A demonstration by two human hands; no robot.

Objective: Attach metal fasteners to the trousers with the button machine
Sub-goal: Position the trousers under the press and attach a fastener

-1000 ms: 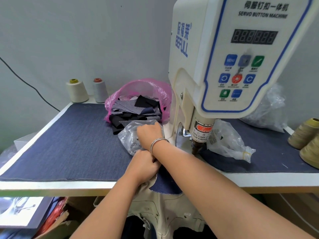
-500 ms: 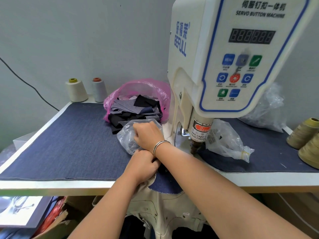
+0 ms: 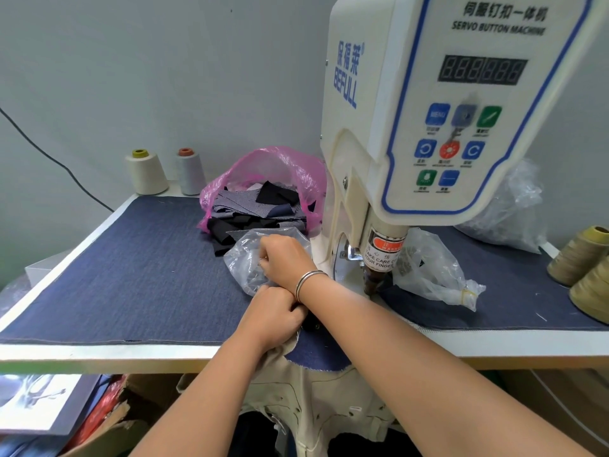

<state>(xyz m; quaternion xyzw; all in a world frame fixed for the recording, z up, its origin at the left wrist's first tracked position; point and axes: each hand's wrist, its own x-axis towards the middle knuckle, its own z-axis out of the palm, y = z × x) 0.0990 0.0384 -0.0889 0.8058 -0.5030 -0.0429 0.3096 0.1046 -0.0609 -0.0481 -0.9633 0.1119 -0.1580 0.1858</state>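
The right hand (image 3: 283,255) reaches across the left forearm and rests in the mouth of a clear plastic bag (image 3: 245,258) on the worktop (image 3: 131,265). Its fingers are curled closed inside the bag; whether they grip a fastener cannot be told. A metal bangle (image 3: 308,281) sits on the right wrist.

The left hand (image 3: 273,316) lies just near of the right wrist, at the near edge of the worktop. Its fingers are closed on the beige trousers (image 3: 316,404), bunching the cloth. The rest of the trousers hangs below the worktop edge.

The button machine (image 3: 428,120) stands right of both hands. Its punch head (image 3: 374,282) points down at the denim-covered worktop, just right of the right wrist. A second clear bag (image 3: 431,268), tied with a rubber band, lies just right of the punch head.

Far of the hands, a pink bag (image 3: 267,173) holds fabric scraps. Two thread cones (image 3: 164,171) stand at the far left corner.
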